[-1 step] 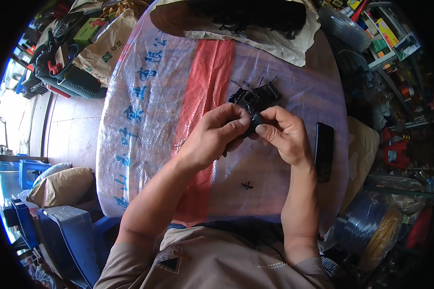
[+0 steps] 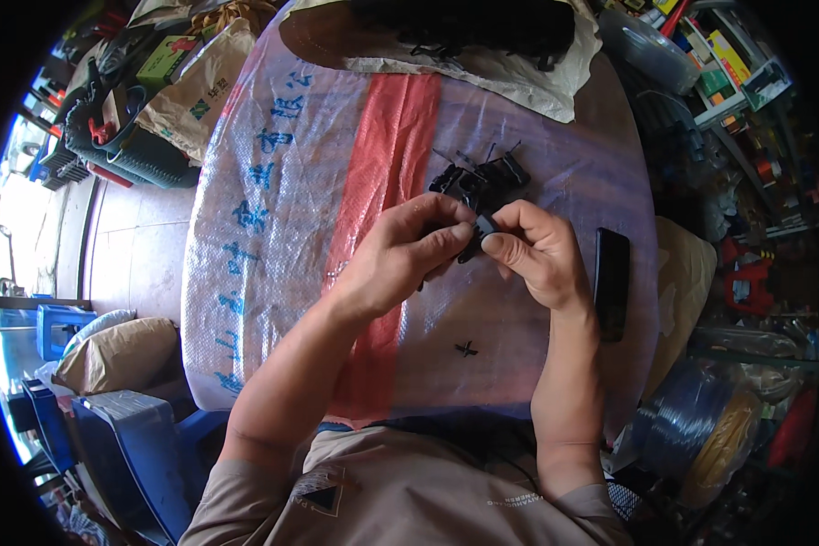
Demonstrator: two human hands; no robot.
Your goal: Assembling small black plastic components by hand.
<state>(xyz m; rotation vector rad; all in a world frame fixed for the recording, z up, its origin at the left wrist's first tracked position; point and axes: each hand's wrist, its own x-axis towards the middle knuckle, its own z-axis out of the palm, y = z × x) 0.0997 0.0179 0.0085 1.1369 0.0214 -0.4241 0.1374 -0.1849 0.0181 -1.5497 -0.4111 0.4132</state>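
Observation:
A small black plastic part [image 2: 485,224] is held between both hands over the middle of the table. My left hand [image 2: 414,244] pinches it from the left, thumb and forefinger pressed together. From the right, my right hand [image 2: 539,253] grips it with thumb and bent forefinger. My fingers cover much of the part, so its exact kind is hidden. Just beyond the hands lies a pile of black plastic pieces [image 2: 496,175], some with thin prongs sticking out. Closer to my body, a little black cross-shaped piece [image 2: 467,348] rests alone on the cover.
A woven plastic sheet with a red stripe [image 2: 387,136] covers the table. At its far edge lies an open paper sack [image 2: 560,91] with black pieces inside. A black phone [image 2: 612,282] is right of my hand. Blue stools [image 2: 136,409] stand left, wrapped coils [image 2: 682,428] right.
The black part has turned slightly between my fingers, showing a flatter grey-black face. Both hands stay in nearly the same place.

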